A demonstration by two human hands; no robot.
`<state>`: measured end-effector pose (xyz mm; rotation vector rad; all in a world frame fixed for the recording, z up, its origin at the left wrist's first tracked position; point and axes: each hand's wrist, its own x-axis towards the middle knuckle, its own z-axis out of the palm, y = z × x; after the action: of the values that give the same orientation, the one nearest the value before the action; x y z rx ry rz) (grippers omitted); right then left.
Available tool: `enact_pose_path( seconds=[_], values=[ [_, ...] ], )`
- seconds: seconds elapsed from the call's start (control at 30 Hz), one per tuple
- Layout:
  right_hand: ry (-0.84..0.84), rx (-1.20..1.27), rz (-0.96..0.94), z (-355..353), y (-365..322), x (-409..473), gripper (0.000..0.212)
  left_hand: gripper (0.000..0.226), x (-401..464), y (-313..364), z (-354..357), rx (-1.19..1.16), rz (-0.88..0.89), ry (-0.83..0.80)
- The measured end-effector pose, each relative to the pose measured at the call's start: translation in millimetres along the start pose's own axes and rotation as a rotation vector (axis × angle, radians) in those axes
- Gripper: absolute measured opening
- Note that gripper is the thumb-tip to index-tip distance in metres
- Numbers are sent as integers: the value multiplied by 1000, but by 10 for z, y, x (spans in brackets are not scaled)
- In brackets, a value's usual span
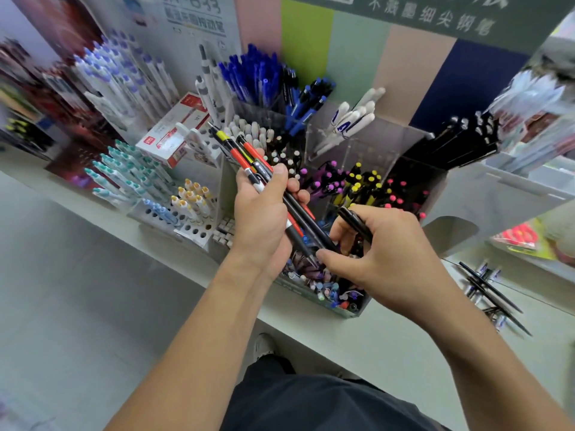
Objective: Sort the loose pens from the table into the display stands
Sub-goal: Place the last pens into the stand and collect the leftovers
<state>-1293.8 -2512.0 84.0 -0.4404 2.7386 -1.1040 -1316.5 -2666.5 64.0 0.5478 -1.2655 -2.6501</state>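
Gripping red-and-black pens, left hand; right hand pinches a black pen.

The right hand hides most of its black pen; the shelf's left-edge stock is blurred.

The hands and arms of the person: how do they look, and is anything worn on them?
Both forearms are bare up to the frame edge, with no sleeves in view. The left hand and the right hand wear no gloves, and no rings, watch or bracelet show on the fingers or wrists. Nails are short and unpainted.
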Motion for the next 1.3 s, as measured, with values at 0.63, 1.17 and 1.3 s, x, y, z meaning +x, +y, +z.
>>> enact_pose_path(
  seconds=[0.63,1.17,1.3],
  values=[
    [122,403,196,-13,86,42,13,20,133,-74,-133,146,-13,124],
    [15,321,-3,-217,-207,343,17,24,137,12,-86,27,-225,-238],
    [-61,157,61,4,-167,286,22,10,170,26,-28,-21,-169,-145]
  ],
)
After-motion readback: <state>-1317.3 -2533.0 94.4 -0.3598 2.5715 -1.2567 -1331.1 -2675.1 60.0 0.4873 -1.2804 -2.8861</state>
